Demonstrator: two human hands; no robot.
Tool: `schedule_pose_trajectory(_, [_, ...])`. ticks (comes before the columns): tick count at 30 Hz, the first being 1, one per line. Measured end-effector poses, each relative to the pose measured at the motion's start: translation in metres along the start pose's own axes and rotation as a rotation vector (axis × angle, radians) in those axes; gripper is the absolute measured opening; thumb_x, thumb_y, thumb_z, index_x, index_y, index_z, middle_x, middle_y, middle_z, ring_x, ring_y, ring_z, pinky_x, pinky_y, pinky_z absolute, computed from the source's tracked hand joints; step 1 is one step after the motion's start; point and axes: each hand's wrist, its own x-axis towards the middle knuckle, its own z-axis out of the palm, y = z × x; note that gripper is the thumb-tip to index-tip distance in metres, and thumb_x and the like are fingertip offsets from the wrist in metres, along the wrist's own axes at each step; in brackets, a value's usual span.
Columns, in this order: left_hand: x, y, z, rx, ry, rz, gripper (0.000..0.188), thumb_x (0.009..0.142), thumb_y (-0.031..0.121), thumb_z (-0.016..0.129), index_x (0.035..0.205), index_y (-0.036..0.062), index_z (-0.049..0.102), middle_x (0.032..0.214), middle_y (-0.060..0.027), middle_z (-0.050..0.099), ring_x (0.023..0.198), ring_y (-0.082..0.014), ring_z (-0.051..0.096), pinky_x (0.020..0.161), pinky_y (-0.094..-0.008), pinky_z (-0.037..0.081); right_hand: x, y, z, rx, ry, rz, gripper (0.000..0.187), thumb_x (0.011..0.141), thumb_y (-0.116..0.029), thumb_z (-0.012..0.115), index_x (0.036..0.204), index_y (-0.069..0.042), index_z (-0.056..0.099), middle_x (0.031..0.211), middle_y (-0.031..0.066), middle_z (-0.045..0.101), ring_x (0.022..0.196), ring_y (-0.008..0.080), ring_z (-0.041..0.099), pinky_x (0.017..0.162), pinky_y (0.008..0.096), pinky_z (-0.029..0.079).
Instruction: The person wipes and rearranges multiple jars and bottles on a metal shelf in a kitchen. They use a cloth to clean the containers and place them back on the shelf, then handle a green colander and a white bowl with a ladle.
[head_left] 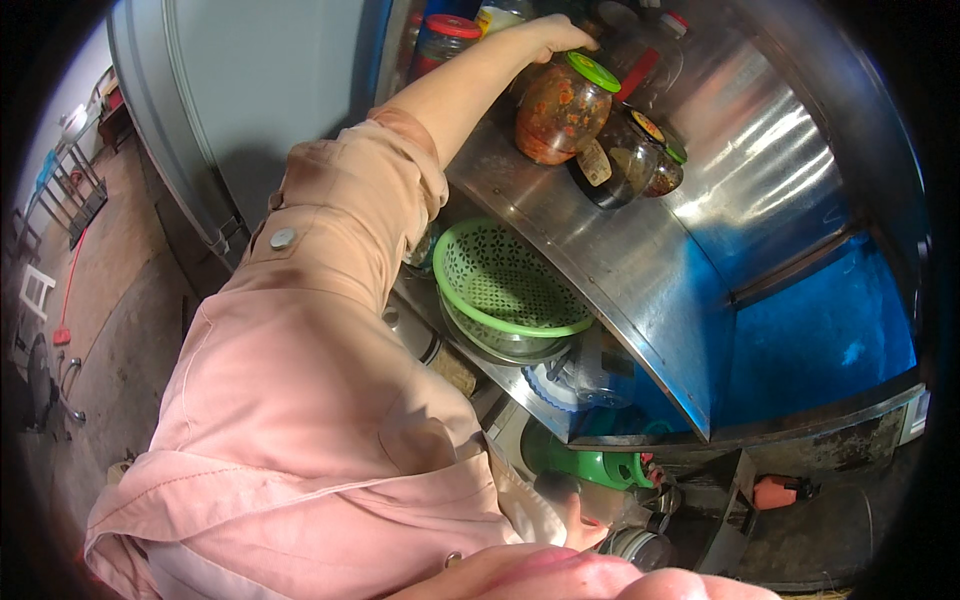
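Note:
My left arm, in a rolled pink sleeve, stretches up to a steel shelf (600, 225). At the back of it, my left hand (560, 38) is beside a round glass jar (562, 112) with a green lid and reddish-brown contents. The fingers are bent down behind this jar's lid, and their tips are hidden. Beside it stand a dark jar (618, 165) with a patterned lid and a smaller jar (668, 172) with a green lid. Low in the picture, a bit of skin, perhaps my right hand (577, 522), shows past the jacket front; its fingers cannot be made out.
A red-lidded jar (447, 42) stands left of my forearm. Farther back is a clear bottle (655, 60) with a red cap. Below the shelf sit a green colander (505, 275) and a green container (590, 462). A grey door panel (265, 90) stands at left.

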Motion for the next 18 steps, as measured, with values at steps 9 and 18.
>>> schedule_pose_trajectory(9, [-0.213,0.022,-0.004,0.446,0.201,0.353,0.096,0.077,0.031,0.074,0.145,-0.0009,0.015,0.138,-0.0331,0.034,0.129,-0.0430,0.038,0.106,-0.0443,0.035,0.003,-0.016,0.006,-0.120,-0.031,0.070,0.052,0.066,-0.006,0.083,0.110,0.008,0.057,0.104,0.0166,0.059,0.090,0.0215,0.057,0.081,0.0350,0.048])
schedule_pose_trajectory(18, [-0.226,0.004,-0.014,0.452,0.076,0.226,0.096,0.078,0.013,0.072,0.147,0.0010,0.006,0.138,-0.0356,0.031,0.124,-0.0465,0.042,0.102,-0.0445,0.041,0.023,-0.013,0.029,0.108,-0.164,-0.300,0.061,0.066,-0.006,0.085,0.117,0.002,0.053,0.107,0.0116,0.060,0.094,0.0186,0.058,0.086,0.0324,0.046])
